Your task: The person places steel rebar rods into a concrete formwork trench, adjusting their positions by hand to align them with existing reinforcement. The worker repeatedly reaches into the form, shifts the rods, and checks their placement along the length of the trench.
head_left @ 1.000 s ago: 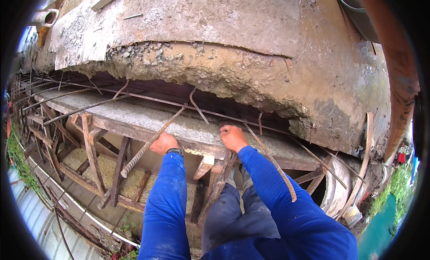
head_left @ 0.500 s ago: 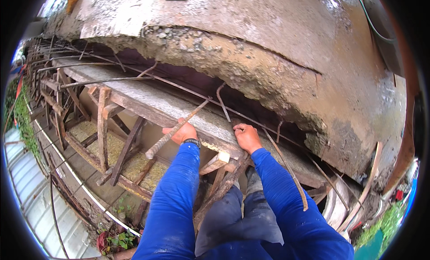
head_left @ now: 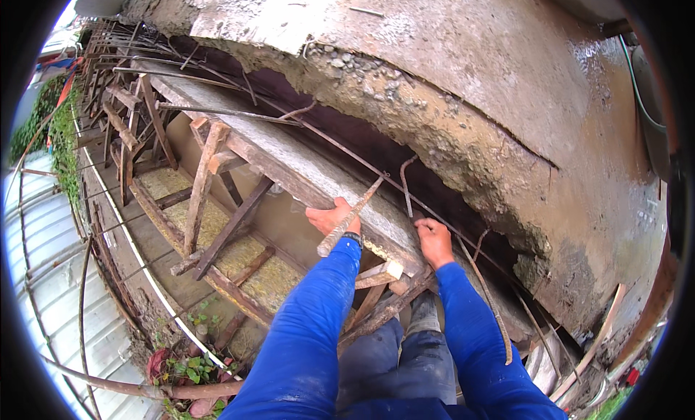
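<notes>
A long grey board (head_left: 304, 156) with a timber edge runs below the broken concrete slab. My left hand (head_left: 331, 219) is at its outer edge, thumb on the edge and fingers curled around its side. A ribbed rebar (head_left: 351, 219) slants across in front of that hand. My right hand (head_left: 436, 245) is lower down along the board, at its inner side, its fingers pinched together. A small dark bit shows at the fingertips, too small to name. Just above them ends a bent rebar (head_left: 407, 185). Another curved rebar (head_left: 489, 304) passes beside my right forearm.
The rough slab edge (head_left: 405, 105) overhangs a dark gap, with a long thin bar (head_left: 333, 141) along it. Wooden props (head_left: 203, 188) stand at left above a yellowish panel (head_left: 170, 199). Corrugated metal sheets (head_left: 54, 239) lie lower left. A round timber (head_left: 384, 311) crosses before my legs.
The view has shifted, so the whole scene sits further right and somewhat lower. Both hands keep nearly the same places on the board.
</notes>
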A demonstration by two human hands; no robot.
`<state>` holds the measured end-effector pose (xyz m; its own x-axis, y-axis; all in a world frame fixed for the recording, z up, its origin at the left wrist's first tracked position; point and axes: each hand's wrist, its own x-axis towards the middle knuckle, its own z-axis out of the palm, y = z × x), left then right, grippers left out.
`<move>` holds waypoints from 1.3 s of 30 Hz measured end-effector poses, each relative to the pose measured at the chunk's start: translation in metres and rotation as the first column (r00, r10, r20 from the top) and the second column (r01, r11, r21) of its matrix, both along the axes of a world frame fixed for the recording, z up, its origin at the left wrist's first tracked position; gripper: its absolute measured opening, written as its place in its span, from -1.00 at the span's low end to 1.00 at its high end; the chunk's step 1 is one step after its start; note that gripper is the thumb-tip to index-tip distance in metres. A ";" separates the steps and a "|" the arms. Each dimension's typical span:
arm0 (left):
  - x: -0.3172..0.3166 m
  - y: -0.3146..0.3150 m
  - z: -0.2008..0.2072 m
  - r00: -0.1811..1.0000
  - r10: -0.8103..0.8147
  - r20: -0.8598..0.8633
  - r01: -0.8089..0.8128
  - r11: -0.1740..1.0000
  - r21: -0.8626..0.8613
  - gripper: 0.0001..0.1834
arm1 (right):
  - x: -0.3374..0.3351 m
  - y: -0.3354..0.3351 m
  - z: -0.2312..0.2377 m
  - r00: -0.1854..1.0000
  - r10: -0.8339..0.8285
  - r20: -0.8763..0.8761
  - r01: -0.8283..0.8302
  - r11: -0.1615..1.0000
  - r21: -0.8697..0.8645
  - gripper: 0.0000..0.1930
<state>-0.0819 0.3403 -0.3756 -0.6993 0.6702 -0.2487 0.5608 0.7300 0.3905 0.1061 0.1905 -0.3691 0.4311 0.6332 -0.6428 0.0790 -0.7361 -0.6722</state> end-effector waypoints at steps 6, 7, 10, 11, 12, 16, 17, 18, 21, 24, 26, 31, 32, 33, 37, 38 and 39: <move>-0.005 -0.001 -0.005 0.994 -0.066 -0.089 0.069 0.997 0.034 -0.18 | 0.012 -0.020 -0.001 0.995 0.038 -0.092 -0.035 0.999 0.036 -0.71; -0.005 -0.001 -0.009 0.999 -0.025 -0.041 0.027 0.999 0.038 -0.20 | 0.011 -0.013 -0.008 0.993 0.002 -0.117 -0.004 1.000 -0.016 -0.71; -0.007 -0.001 -0.007 0.997 -0.026 -0.068 0.028 0.999 0.017 -0.21 | 0.007 0.005 -0.020 0.977 -0.127 -0.169 0.116 0.991 -0.072 -0.70; -0.006 0.000 -0.008 0.998 -0.007 -0.059 0.010 0.999 0.039 -0.24 | 0.007 0.009 -0.021 0.974 -0.145 -0.173 0.132 0.988 -0.083 -0.69; -0.008 -0.005 -0.008 0.999 -0.010 -0.049 0.011 1.000 0.026 -0.25 | 0.005 0.008 -0.021 0.971 -0.164 -0.174 0.147 0.984 -0.104 -0.69; -0.005 -0.003 -0.010 0.998 -0.024 -0.055 0.027 0.999 0.038 -0.18 | 0.005 -0.025 -0.029 0.964 -0.201 -0.174 0.210 0.977 0.034 -0.70; -0.008 -0.002 -0.012 0.997 -0.030 -0.072 0.034 0.998 0.059 -0.18 | 0.008 -0.022 -0.030 0.966 -0.164 -0.200 0.171 0.985 0.016 -0.69; -0.007 -0.002 -0.012 0.995 -0.025 -0.093 0.032 0.997 0.071 -0.18 | 0.009 -0.013 -0.031 0.969 -0.143 -0.200 0.141 0.990 -0.024 -0.69; -0.007 -0.002 -0.011 0.996 -0.023 -0.082 0.027 0.998 0.052 -0.16 | 0.011 0.001 -0.034 0.962 -0.142 -0.233 0.122 0.988 -0.096 -0.70; 0.000 0.003 -0.010 0.995 -0.027 -0.100 0.033 0.997 0.065 -0.17 | 0.012 -0.024 -0.030 0.988 -0.027 -0.154 0.041 0.995 0.087 -0.72; -0.007 -0.002 -0.011 0.992 -0.014 -0.125 0.021 0.998 0.052 -0.18 | 0.011 -0.030 -0.008 0.990 0.098 -0.102 -0.089 0.992 0.089 -0.71; -0.003 0.000 -0.009 0.988 0.002 -0.153 0.000 1.000 0.013 -0.20 | 0.007 -0.015 -0.003 0.911 0.411 0.023 -0.411 0.911 -0.010 -0.69; -0.004 0.000 -0.011 0.987 0.005 -0.160 0.001 0.999 0.037 -0.20 | 0.008 -0.009 -0.010 0.890 0.454 0.034 -0.453 0.891 -0.028 -0.69; -0.003 0.000 -0.010 0.990 0.000 -0.140 0.003 1.000 0.020 -0.20 | 0.007 -0.007 -0.010 0.884 0.464 0.054 -0.464 0.886 -0.025 -0.69; -0.005 -0.001 -0.009 0.994 -0.015 -0.112 0.015 1.000 0.004 -0.19 | 0.003 -0.004 -0.004 0.871 0.485 0.074 -0.486 0.874 0.003 -0.69; -0.007 -0.001 -0.010 0.993 -0.017 -0.119 0.019 1.000 0.014 -0.19 | 0.002 -0.003 -0.003 0.872 0.485 0.065 -0.487 0.874 0.014 -0.69; -0.008 -0.001 -0.012 0.991 -0.011 -0.132 0.016 0.999 0.035 -0.19 | 0.001 -0.002 -0.005 0.882 0.467 0.056 -0.471 0.879 0.080 -0.70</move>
